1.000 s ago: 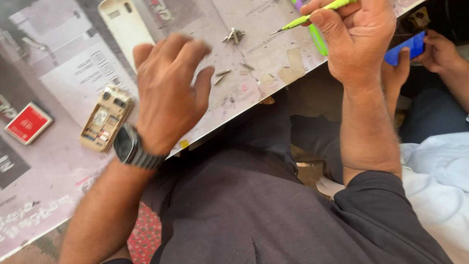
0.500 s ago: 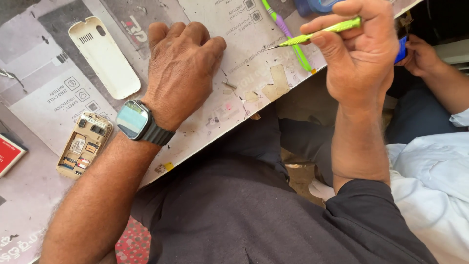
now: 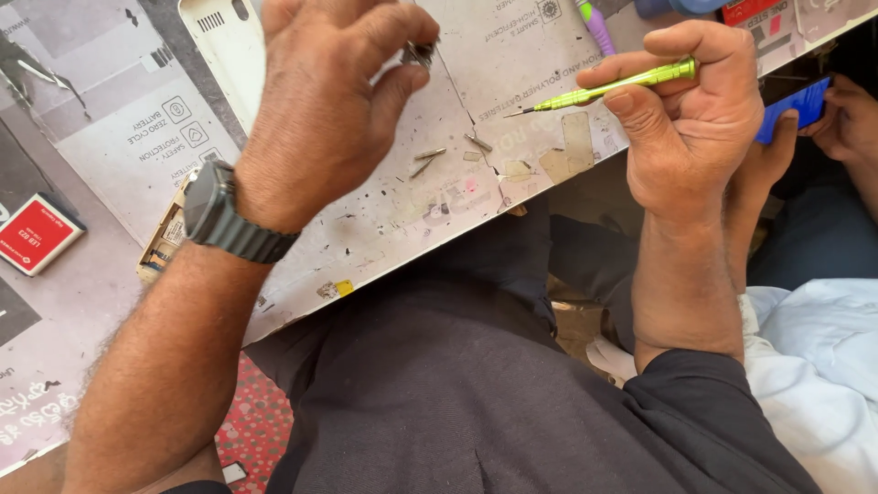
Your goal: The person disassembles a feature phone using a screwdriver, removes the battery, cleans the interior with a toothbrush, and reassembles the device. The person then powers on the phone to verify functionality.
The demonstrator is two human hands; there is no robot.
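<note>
In the head view, the left hand [image 3: 329,110], flat on the worktable [image 3: 384,210] half a second ago, is now lifted, fingers pinched together on a small metal part [image 3: 419,52]. The right hand [image 3: 700,119] stays clamped on the green screwdriver [image 3: 608,88] above the table's near edge, tip towards the part. Loose metal bits [image 3: 430,157] lie between.

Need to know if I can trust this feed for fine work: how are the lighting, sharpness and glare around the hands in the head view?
Head view: even daylight, no hard glare on the worktop; left hand and right hand are sharp, the green screwdriver crisp to its tip; the small metal part at the left fingertips is tiny and slightly soft; soft shadows beneath the hands.
</note>
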